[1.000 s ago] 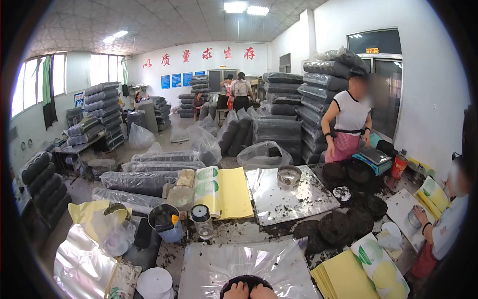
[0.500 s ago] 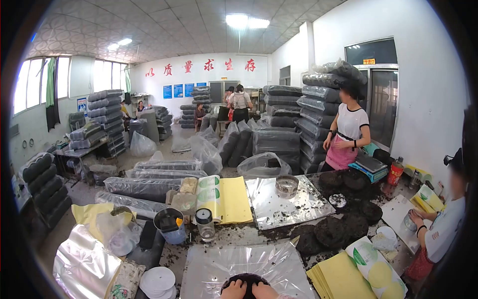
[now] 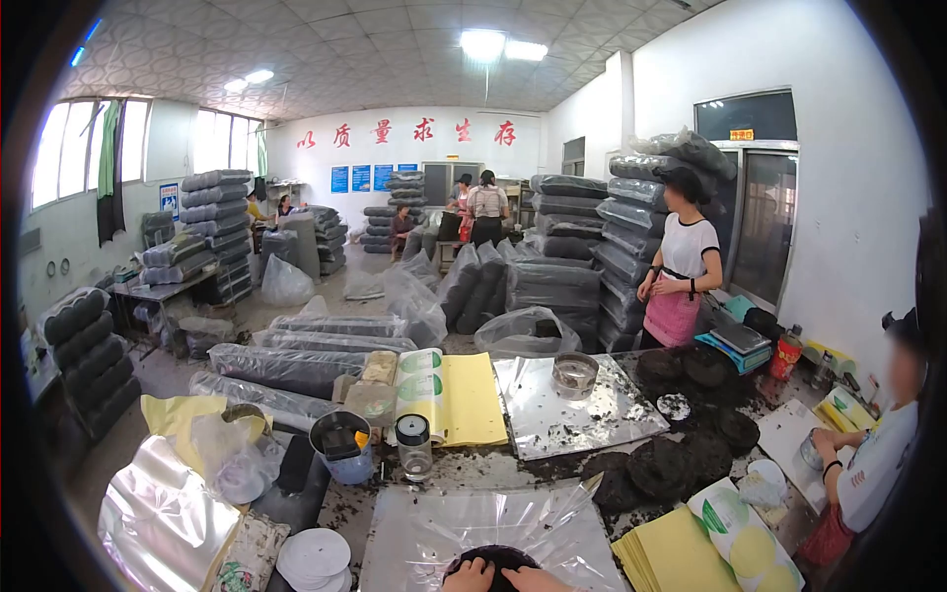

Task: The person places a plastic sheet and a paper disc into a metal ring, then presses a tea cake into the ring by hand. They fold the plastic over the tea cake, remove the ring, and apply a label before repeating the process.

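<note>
A dark round cake (image 3: 490, 558) of crumbly material lies on shiny clear film at the bottom centre, its near part cut off by the picture edge. My left hand (image 3: 470, 576) is on its near left side, fingers bent onto the dark surface. Beside it, my right hand (image 3: 533, 579) has its fingers curled against the near right side. Under the cake, the shiny film (image 3: 424, 528) spreads creased over a board, with dark crumbs on it. White round discs (image 3: 314, 560) lie left of my hands; yellow sheets (image 3: 666, 553) are to the right.
Ahead stand a clear jar (image 3: 414, 449), a blue bucket (image 3: 342, 459) and a metal ring (image 3: 574, 375) on a silvery sheet (image 3: 543, 424). Several dark cakes (image 3: 659, 469) lie at the right. One person (image 3: 681, 261) stands beyond; another's hand (image 3: 827, 444) holds a ring-like tin.
The view has shifted slightly, so the room sits a little to the right and lower. My hands stay on the dark cake, with the right fingers moved a little.
</note>
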Demonstrator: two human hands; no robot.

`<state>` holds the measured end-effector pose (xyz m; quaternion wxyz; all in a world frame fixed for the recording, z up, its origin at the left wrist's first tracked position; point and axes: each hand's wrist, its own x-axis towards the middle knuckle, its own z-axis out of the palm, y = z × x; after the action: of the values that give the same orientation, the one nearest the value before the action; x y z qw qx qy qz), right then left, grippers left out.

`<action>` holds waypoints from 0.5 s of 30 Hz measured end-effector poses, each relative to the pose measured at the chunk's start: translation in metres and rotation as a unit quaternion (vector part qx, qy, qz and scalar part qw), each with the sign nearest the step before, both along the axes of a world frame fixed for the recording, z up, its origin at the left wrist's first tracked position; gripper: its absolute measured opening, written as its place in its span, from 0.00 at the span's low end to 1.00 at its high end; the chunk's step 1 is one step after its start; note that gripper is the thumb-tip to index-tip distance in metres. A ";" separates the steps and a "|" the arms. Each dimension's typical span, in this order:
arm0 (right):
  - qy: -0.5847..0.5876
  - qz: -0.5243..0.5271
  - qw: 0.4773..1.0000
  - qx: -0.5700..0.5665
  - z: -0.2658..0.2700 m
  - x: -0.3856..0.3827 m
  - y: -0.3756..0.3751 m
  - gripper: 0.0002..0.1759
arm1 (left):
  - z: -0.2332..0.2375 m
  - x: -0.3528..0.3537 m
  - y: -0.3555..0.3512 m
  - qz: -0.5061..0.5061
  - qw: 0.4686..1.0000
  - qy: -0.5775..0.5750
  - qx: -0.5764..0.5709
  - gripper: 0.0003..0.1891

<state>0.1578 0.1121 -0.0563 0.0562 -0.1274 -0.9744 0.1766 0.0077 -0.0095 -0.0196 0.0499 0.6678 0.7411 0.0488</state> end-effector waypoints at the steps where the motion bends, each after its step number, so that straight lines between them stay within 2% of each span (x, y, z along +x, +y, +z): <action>1: 0.058 0.029 0.998 -0.018 0.007 0.004 0.003 0.37 | 0.002 0.000 -0.001 -0.001 1.000 -0.001 -0.003 0.54; 2: 0.116 0.056 0.991 -0.037 0.016 0.008 0.004 0.36 | 0.001 0.000 -0.001 0.000 1.000 0.003 0.005 0.54; 5: 0.211 -0.034 0.961 -0.173 0.044 0.021 -0.005 0.28 | 0.000 0.001 -0.001 0.000 1.000 0.011 0.022 0.55; 6: 0.232 -0.061 0.952 -0.191 0.044 0.025 -0.007 0.21 | 0.005 0.002 -0.002 0.000 1.000 0.010 0.022 0.55; 9: 0.262 -0.143 0.915 -0.271 0.051 0.026 -0.012 0.17 | 0.007 0.004 -0.003 0.002 1.000 0.022 0.022 0.55; 10: 0.289 -0.198 0.829 -0.435 0.055 0.020 -0.018 0.13 | 0.007 0.004 -0.003 0.003 0.999 0.028 0.023 0.55; 13: 0.269 -0.235 0.777 -0.519 0.048 0.014 -0.009 0.11 | 0.012 0.004 -0.006 -0.002 1.000 0.014 0.024 0.55; 15: 0.260 -0.202 0.841 -0.428 0.052 0.016 -0.015 0.11 | 0.017 0.004 -0.006 -0.002 1.000 0.002 0.017 0.54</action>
<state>0.1741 0.0967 -0.0047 0.2817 -0.2826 -0.7037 0.5878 0.0121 -0.0152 -0.0030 0.0372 0.6700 0.7390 0.0594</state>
